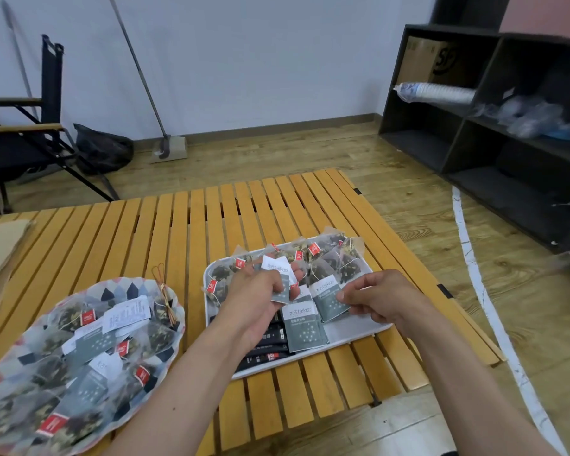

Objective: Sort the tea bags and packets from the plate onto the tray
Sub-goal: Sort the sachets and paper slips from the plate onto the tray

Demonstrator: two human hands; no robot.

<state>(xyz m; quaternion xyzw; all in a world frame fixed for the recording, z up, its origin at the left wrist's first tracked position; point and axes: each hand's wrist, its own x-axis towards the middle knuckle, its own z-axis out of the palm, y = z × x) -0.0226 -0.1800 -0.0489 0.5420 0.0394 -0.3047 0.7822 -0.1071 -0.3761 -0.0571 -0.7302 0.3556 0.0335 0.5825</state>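
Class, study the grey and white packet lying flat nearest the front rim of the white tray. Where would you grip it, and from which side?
Pinch the packet by its right long edge, coming from the right over the bare part of the tray. It lies flat and thin, so an exposed edge is probably needed; its left edge is crowded by black sachets.

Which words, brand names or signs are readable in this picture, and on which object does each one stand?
"太古 taikoo": flat packet on the tray.
"太古 taikoo": upper packet held in the left hand.
"太古 taikoo": tilted packet pinched by the right hand.
"SF", partly hidden: cardboard box on the shelf.
Too small or blurred: red tags, black sachets, white packet on the plate.
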